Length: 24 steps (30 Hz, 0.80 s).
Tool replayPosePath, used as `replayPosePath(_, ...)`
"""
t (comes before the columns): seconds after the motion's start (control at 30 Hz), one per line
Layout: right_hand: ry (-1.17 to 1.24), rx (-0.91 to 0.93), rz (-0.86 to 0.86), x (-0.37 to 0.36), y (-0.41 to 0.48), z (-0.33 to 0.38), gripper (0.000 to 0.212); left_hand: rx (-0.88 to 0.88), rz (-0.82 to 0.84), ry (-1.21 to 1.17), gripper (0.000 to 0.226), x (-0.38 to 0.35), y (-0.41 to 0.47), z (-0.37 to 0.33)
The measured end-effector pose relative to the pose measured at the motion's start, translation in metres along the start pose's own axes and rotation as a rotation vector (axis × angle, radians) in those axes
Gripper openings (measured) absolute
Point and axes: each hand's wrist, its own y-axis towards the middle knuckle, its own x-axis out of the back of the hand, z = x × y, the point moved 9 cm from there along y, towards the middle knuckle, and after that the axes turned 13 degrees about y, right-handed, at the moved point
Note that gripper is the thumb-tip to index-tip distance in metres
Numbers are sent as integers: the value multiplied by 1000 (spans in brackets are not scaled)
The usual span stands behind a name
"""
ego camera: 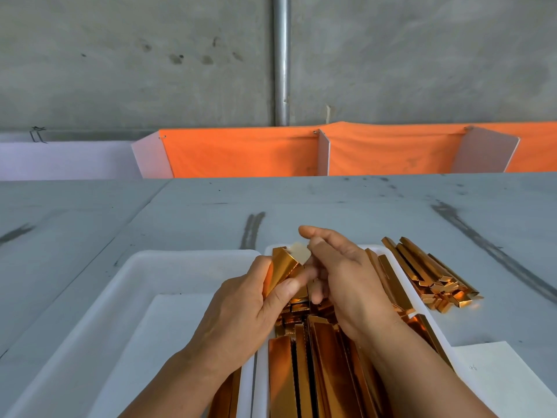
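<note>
My left hand (241, 309) grips a shiny gold-orange folded card strip (283, 263), held upright over a white tray. My right hand (340, 276) meets it at the top, thumb and fingers pinching a small pale tab (298, 251) at the strip's end. Below both hands, the right white tray (404, 267) holds several long gold strips (304, 366) lying lengthwise. A bundle of folded gold strips (428, 276) lies on the grey table just right of that tray.
A second white tray (126, 297) stands at the left, showing only its white bottom. A white sheet (494, 375) lies at the lower right. Orange cloth (241, 152) with white dividers lines the table's far edge, before a concrete wall with a metal pipe (281, 58).
</note>
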Motion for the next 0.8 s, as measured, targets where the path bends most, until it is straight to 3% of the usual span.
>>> replayPosePath(0.2, 200, -159, 127, -11, 1, -11, 24, -52, 2, 104, 45, 2, -1, -3)
replayPosePath(0.8, 11, -16, 84, -6, 1, -1, 11, -113, -12, 137, 47, -2, -2, -5)
